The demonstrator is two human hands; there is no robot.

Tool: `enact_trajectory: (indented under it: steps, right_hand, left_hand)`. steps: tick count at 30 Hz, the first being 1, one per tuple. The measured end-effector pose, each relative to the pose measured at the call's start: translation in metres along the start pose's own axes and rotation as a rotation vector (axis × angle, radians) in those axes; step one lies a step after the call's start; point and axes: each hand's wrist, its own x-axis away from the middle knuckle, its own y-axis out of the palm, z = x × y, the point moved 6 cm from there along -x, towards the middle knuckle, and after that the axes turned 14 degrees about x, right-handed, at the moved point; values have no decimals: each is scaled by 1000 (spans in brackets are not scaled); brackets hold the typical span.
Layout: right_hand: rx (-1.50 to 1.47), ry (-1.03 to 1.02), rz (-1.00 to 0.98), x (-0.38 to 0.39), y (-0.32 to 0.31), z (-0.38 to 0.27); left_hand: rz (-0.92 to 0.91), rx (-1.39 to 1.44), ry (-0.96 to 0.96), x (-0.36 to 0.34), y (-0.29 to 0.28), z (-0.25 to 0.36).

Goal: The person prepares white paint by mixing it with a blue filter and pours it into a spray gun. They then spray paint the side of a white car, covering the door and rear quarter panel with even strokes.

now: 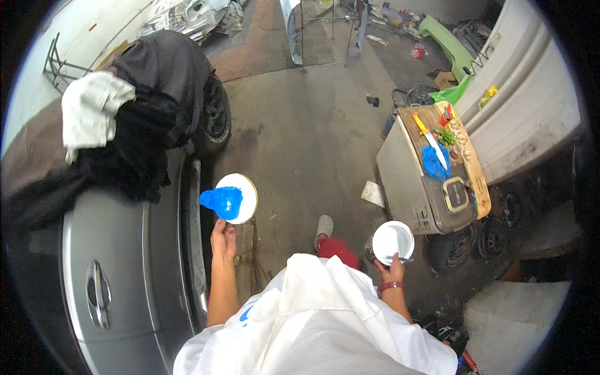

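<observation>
My left hand (224, 240) is closed at the near edge of a round white lid (248, 199), held out beside the car. Glossy blue material (226, 201), perhaps thin plastic, lies on the lid and sticks out past its left edge. My right hand (390, 272) grips a round tub (406, 235) by its near side, its open top facing up. White shows inside the tub. Across its near rim, by my fingers, lies a slim grey tool (400, 259) whose kind I cannot make out. A red band circles my right wrist.
A grey car (119, 250), partly draped in dark cloth with a white cloth (94, 109), stands close on my left. To the right, an old metal cabinet (406, 181) carries a yellow-handled knife (431, 139), green leaves and a blue bag. Wheels (451, 250) lie beside it.
</observation>
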Motion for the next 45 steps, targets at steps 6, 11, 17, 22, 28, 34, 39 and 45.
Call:
enact_trajectory:
  steps: [6, 11, 17, 22, 28, 34, 39, 45]
  right_hand:
    - [35, 74, -119, -43, 213, -94]
    - [12, 32, -174, -91, 374, -172]
    - [-163, -4, -165, -150, 515, -233]
    - [-242, 56, -30, -190, 586, -291]
    - [-341, -38, 50, -280, 625, -343]
    - [-361, 45, 169, -397, 651, -418]
    - [-334, 61, 162, -479, 674, -510]
    - [-320, 16, 57, -576, 708, -646]
  left_hand:
    - [102, 11, -13, -137, 67, 6]
    - [127, 15, 18, -267, 147, 10]
    - [43, -143, -47, -449, 277, -5]
    - [-90, -291, -196, -577, 437, -41]
    - [-317, -433, -348, -691, 627, -154]
    - [-389, -410, -470, -743, 773, -327]
    - [-348, -396, -554, -757, 879, -444]
    - [-452, -391, -619, -777, 1021, -554]
